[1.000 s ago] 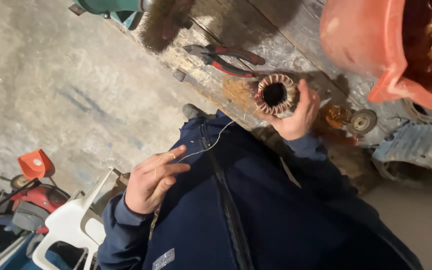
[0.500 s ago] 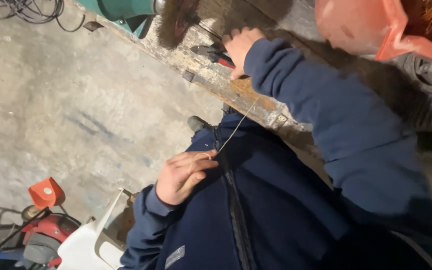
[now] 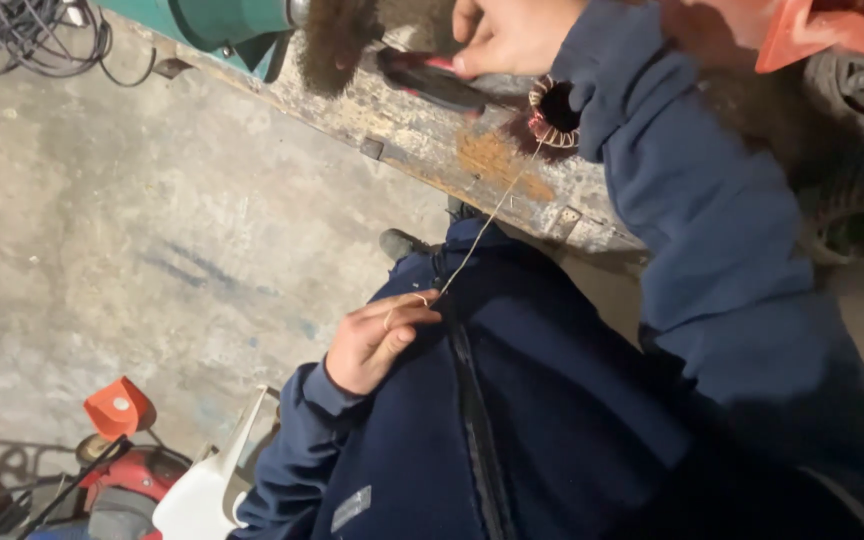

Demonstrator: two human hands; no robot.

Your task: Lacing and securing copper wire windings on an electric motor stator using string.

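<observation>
Copper wire (image 3: pixel 492 215), thin and pale, is seen stretched taut from the wound core (image 3: pixel 552 112) on the workbench (image 3: pixel 432 130) down to the left hand (image 3: pixel 377 340). The core, a ring-shaped stator w/ reddish-brown windings round a dark bore, is lying at the near edge of the bench, partly hidden by the right sleeve (image 3: pixel 692 200).

Grip state:
- Left hand: fingers closed together, wire pinched between thumb and forefinger, held against the dark blue jacket (image 3: pixel 512 430) approx. at chest height.
- Right hand (image 3: pixel 507 35): reached over the bench, fingers curled down onto red-handled pliers (image 3: pixel 432 80). Contact is visible; whether the tool is fully clamped cannot be told.

Progress, judged: the windings appear largely in place on the core, w/ one loose strand drawn out and kept under tension. No cut or tied-off end is visible, so the strand is judged as not yet finished. How much of the winding is complete on the far side cannot be told.

Surroundings: a bristly brush head (image 3: pixel 337 40) and a green machine base (image 3: pixel 232 20) are at the far end of the bench; cables (image 3: pixel 22 35) lie coiled on the concrete floor (image 3: pixel 152 230), far left. An orange cap (image 3: pixel 117 408) and a white plastic part (image 3: pixel 212 490) are near left.
</observation>
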